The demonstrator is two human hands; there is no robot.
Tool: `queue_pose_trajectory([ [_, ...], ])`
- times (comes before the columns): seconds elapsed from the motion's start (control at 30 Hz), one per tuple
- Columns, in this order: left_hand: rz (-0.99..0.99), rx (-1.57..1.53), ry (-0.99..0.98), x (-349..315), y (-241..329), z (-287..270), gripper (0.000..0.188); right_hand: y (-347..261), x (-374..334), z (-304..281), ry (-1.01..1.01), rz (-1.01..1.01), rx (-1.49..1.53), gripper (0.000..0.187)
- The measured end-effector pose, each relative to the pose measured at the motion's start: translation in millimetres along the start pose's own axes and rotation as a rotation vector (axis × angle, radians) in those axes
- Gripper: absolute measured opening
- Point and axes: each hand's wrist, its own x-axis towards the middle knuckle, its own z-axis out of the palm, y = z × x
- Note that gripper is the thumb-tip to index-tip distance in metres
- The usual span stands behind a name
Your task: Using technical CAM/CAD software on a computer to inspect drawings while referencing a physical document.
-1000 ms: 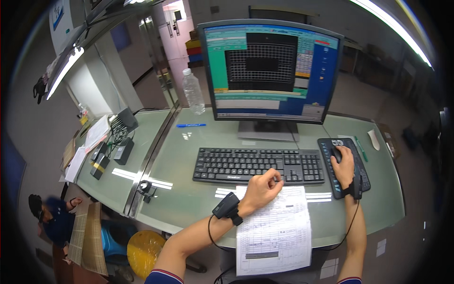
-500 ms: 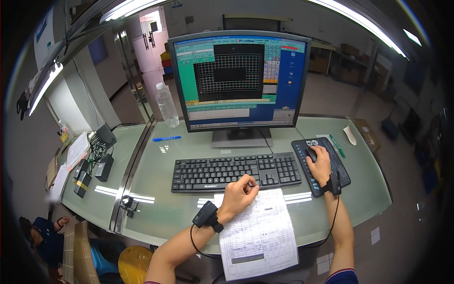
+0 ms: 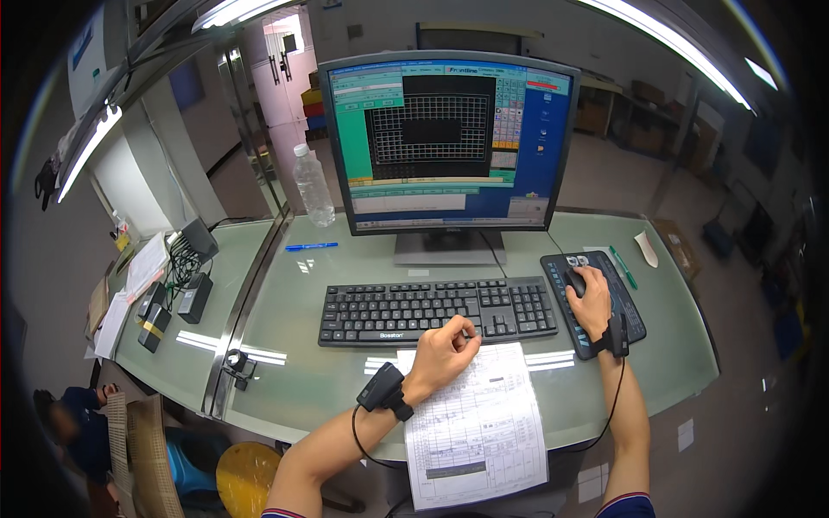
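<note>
My right hand (image 3: 591, 302) rests over a dark computer mouse (image 3: 575, 281) on a black patterned mouse pad (image 3: 617, 302), its fingers wrapped round it. My left hand (image 3: 442, 356) is closed in a loose curl, thumb against fingers, with nothing visible in it. It lies on the top edge of a printed paper sheet (image 3: 484, 440), just below the black keyboard (image 3: 397, 312). The sheet hangs over the desk's front edge. Behind the keyboard stands a monitor (image 3: 561, 155) showing a grid drawing on a black field. Each wrist wears a black strapped device with a cable.
A clear plastic bottle (image 3: 313, 186) and a blue pen (image 3: 312, 247) are left of the monitor. A green pen (image 3: 623, 267) lies right of the mouse pad. Black boxes (image 3: 195, 298), cables and papers (image 3: 147, 263) cover the side desk. A person (image 3: 78, 432) is at lower left.
The whole view has shifted slightly, moving the monitor a little to the right in the picture. Both hands keep the same places and grips.
</note>
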Motion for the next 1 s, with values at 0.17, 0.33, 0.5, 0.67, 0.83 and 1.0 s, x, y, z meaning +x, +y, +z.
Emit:
queue_pose_trajectory([
  [0.17, -0.006, -0.013, 0.003, -1, 0, 1, 0.012, -4, 1, -1, 0.036, 0.024, 0.006, 0.041],
  [0.33, 0.001, 0.026, -0.006, -1, -2, 0, 0.013, 2, -1, 2, 0.0, 0.021, -0.016, 0.041],
  [0.5, -0.002, 0.013, -0.011, -2, -3, 0, 0.013, 0, -1, 2, -0.007, 0.026, -0.003, 0.041],
  [0.67, 0.005, 0.015, -0.023, 0, -2, 0, 0.013, 2, -2, 1, 0.001, 0.035, -0.009, 0.042],
  [0.83, 0.002, 0.018, 0.005, 1, 2, 0, 0.012, 4, -2, 5, 0.034, 0.001, -0.013, 0.042],
  [1.0, 0.016, 0.028, 0.013, 1, 0, 1, 0.011, 3, -1, 3, 0.017, 0.017, -0.006, 0.041],
])
